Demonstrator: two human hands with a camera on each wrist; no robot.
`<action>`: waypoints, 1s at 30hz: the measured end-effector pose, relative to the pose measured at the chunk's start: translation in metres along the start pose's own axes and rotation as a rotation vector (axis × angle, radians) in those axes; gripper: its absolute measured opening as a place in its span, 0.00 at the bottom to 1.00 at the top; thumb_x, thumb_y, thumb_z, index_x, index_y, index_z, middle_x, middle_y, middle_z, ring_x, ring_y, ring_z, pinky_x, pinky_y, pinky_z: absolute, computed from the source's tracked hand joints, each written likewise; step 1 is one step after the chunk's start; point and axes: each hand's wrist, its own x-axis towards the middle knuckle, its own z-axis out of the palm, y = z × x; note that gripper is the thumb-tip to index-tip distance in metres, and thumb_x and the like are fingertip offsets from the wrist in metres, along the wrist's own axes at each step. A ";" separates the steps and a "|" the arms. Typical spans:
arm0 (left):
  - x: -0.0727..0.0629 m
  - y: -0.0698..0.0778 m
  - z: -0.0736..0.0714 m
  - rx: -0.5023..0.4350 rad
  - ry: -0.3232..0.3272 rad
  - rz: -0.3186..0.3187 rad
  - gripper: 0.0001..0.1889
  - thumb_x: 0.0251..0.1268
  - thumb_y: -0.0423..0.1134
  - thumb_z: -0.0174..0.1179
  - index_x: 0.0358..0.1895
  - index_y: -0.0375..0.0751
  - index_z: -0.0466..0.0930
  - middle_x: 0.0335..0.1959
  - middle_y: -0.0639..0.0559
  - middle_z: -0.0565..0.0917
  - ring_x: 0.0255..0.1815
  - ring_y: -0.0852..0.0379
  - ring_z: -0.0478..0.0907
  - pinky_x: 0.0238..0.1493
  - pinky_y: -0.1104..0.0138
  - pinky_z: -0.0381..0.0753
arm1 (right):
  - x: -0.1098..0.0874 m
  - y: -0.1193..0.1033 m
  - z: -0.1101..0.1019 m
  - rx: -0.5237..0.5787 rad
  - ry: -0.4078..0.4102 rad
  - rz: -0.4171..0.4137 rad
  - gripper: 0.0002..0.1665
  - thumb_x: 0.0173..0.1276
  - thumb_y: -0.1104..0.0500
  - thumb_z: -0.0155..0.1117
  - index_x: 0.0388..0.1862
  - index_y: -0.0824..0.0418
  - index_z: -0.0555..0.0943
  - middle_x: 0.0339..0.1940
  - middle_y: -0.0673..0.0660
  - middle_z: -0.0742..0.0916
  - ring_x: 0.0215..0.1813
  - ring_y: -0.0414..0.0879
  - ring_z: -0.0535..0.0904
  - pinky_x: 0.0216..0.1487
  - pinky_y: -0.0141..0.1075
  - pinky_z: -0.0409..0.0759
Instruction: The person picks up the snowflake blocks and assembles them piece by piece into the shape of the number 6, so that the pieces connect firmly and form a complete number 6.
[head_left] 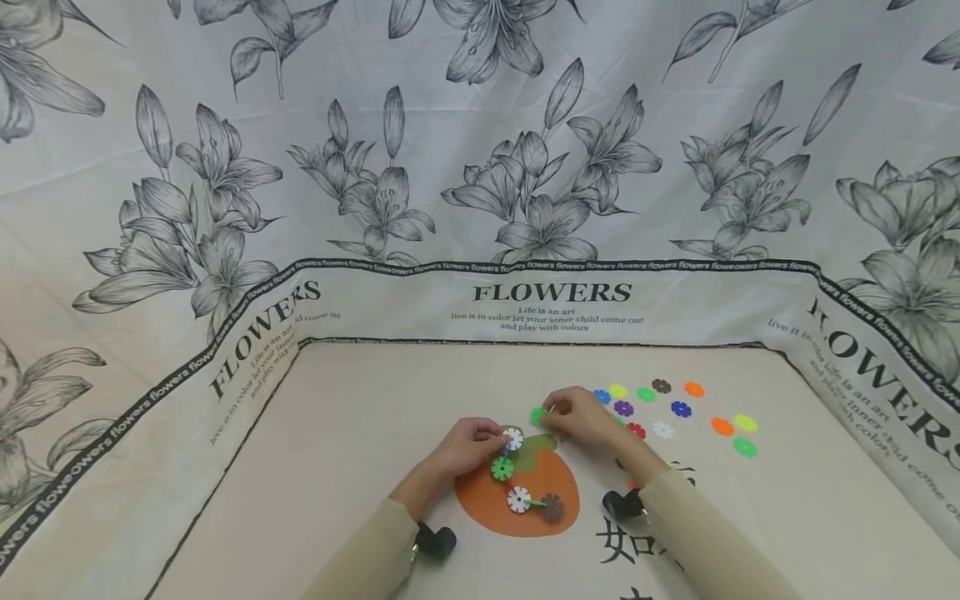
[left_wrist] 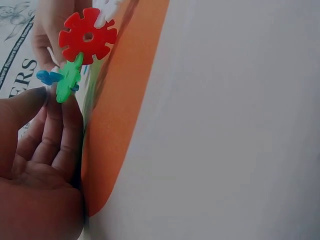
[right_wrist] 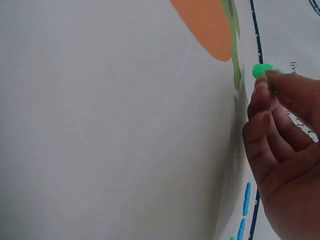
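Left hand [head_left: 468, 447] pinches one end of disc chain [head_left: 496, 471], rest trailing off that grip; right hand [head_left: 581, 417] pinches green disc [head_left: 537, 414] just right; off-axis push could pop a joint.

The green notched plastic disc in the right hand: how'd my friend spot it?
Find the rounded orange print on pale cloth. Beyond it, the right hand pinches this disc. Other green discs lie loose or linked; this one's pinched alone.
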 end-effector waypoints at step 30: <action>-0.003 -0.001 -0.001 -0.031 -0.025 -0.008 0.10 0.73 0.42 0.64 0.44 0.37 0.85 0.35 0.50 0.88 0.39 0.56 0.81 0.48 0.64 0.81 | -0.017 -0.007 0.015 0.187 -0.144 -0.216 0.07 0.70 0.64 0.69 0.43 0.63 0.90 0.37 0.59 0.91 0.34 0.50 0.84 0.39 0.35 0.84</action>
